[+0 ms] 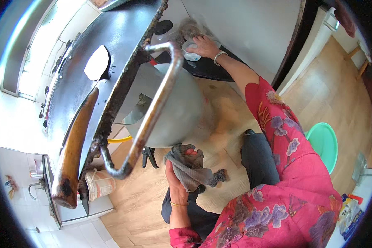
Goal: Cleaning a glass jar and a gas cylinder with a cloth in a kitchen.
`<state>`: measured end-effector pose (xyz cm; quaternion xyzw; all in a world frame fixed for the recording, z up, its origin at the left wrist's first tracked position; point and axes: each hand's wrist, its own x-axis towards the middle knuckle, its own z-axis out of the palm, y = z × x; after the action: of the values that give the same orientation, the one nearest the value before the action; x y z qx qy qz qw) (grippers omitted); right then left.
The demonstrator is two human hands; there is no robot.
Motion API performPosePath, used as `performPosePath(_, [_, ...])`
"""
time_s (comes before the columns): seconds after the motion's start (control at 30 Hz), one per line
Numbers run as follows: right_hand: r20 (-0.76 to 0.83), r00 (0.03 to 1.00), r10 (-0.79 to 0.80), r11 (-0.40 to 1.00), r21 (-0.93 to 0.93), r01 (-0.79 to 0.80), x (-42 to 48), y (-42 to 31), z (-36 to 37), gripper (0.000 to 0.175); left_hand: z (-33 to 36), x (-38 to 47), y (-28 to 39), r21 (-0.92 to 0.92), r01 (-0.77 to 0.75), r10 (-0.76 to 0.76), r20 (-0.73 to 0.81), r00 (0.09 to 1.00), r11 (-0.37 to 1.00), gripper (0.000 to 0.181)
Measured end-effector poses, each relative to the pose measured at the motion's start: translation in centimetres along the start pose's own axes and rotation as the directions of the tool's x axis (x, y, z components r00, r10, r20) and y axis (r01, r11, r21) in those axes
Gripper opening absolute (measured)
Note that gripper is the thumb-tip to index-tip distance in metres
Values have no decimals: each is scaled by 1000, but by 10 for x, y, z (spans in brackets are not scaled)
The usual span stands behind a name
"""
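Observation:
Low in front of my legs, my left hand (176,173) is closed around a crumpled grey cloth (186,173). A dark, rough clump (218,178) shows beside the cloth's loose end; whether the two touch is unclear. My right hand (206,46) reaches out to a black ledge (210,68) and grips a small whitish plastic tub (191,55) by its rim. Behind that tub lie a clear plastic bag (193,26) with brownish contents and a jar's black lid (163,27). A large grey rounded vessel (176,108) stands between the two hands, partly blurred.
A large black griddle (77,83) with a rusty loop handle (152,121) looms close on the left. On it lies a metal spatula (96,63) with a wooden handle (76,148). A white bucket (100,184), a yellow hose (121,140) and a green basin (322,145) are lower down.

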<state>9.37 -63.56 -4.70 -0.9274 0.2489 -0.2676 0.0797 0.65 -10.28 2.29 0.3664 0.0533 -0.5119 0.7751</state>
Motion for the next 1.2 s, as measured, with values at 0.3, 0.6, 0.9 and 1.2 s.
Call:
performPosePath(0.3, [106,992,65,941,325,-97,-6,-84,-58,65,-11,-20,12,48,-71,72,-20,997,996,52])
performPosePath(0.6, [-319,862,394,884,388,-261,-38,-84,-56,48,-18,-20,15,38,-85,85,19,996,996,52])
performPosePath(0.9, [-105,911,400,878,328,-348,-39,-85,-49,43,-13,-19,12,51,-94,94,8,996,994,52])
performPosePath(1.2, [-49,922,384,896,261,-359,-47,-85,-47,54,-11,-18,12,42,-81,83,-36,996,996,50])
